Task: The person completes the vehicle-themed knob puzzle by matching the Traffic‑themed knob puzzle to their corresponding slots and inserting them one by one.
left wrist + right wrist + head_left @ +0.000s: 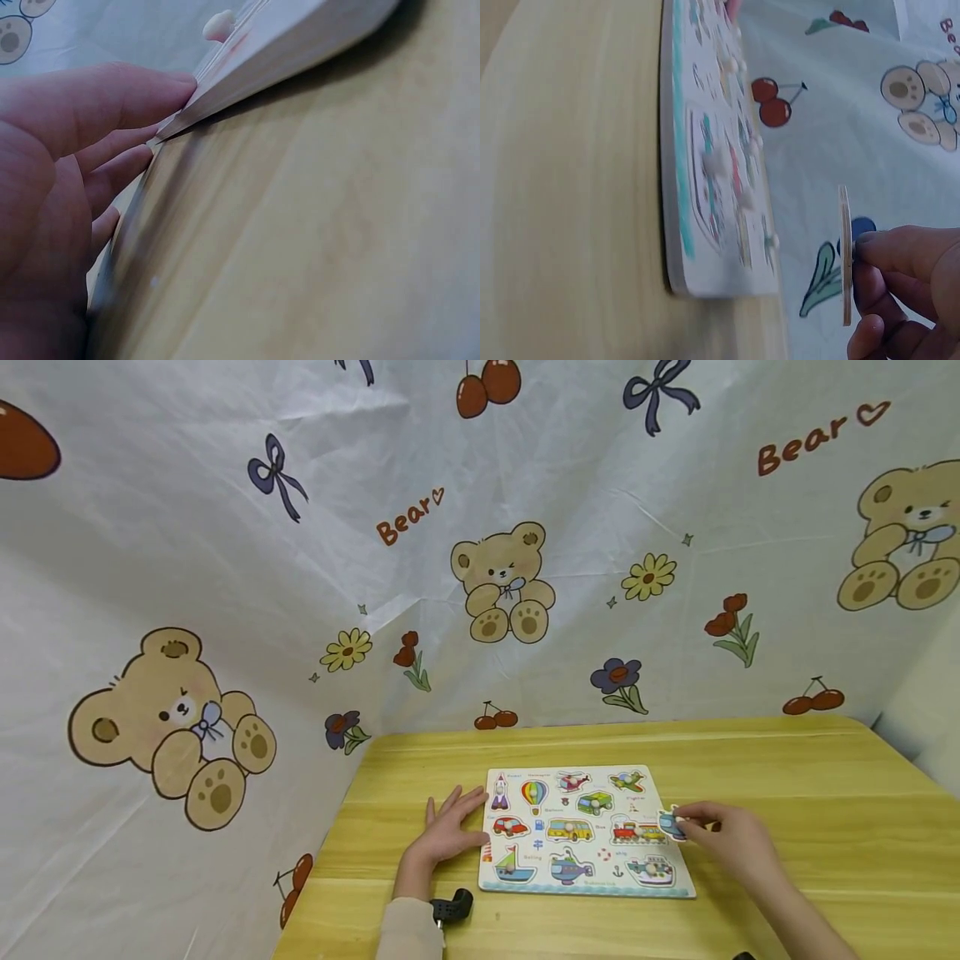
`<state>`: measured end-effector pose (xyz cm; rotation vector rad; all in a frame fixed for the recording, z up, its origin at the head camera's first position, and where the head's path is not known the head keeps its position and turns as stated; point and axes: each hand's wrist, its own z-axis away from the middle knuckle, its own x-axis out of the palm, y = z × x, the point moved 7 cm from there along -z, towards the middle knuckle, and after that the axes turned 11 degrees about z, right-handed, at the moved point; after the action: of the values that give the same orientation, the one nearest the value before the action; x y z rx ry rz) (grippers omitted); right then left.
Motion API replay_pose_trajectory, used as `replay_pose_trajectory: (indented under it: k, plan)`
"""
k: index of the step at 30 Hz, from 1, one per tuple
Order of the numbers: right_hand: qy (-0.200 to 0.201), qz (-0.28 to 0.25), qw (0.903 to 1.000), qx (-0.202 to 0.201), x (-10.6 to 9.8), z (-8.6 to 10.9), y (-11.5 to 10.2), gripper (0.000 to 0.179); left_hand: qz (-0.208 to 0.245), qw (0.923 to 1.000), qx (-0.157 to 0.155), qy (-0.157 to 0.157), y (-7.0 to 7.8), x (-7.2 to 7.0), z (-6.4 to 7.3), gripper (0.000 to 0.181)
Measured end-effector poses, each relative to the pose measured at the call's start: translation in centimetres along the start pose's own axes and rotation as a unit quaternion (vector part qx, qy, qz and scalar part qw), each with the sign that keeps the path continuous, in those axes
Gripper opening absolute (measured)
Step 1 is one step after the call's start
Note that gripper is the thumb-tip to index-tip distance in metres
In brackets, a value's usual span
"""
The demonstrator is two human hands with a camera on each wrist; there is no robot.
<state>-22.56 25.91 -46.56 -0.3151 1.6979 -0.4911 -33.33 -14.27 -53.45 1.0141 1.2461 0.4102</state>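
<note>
A wooden peg puzzle board [585, 892] with vehicle pictures lies on the table, several knobbed pieces set in it. My left hand [444, 833] touches the board's left edge, its fingers spread; the left wrist view shows the thumb [150, 94] against the board's rim [247, 94]. Over the board's right edge, my right hand [731, 839] holds a small blue-and-white puzzle piece [670, 824]. Seen edge-on in the right wrist view, this thin piece [845, 262] is pinched by its knob between thumb and fingers, apart from the board [720, 281].
Wood-grain tabletop [570, 927] surrounds the board. A white cloth [570, 468] printed with bears, bows and flowers hangs behind the table and along its left side. On the left wrist sits a black device [453, 907].
</note>
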Motion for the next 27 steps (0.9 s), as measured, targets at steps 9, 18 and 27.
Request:
replay_pose_trajectory:
  k: [9, 18, 27]
  plan:
    - [-0.024, -0.024, 0.9993, -0.014, 2.9, 0.7, -3.4, 0.013, -0.006, 1.0000, 0.000, -0.001, 0.1, -0.1, -0.1, 0.073]
    - [-0.038, -0.047, 0.9979, -0.024, 5.6, 1.4, -6.1, 0.007, -0.008, 1.0000, -0.002, 0.000, -0.1, 0.0, 0.0, 0.073]
    - [-0.035, -0.054, 0.9975, -0.031, 7.0, 1.7, -7.6, 0.009, -0.009, 1.0000, -0.003, 0.000, -0.1, 0.1, 0.1, 0.073]
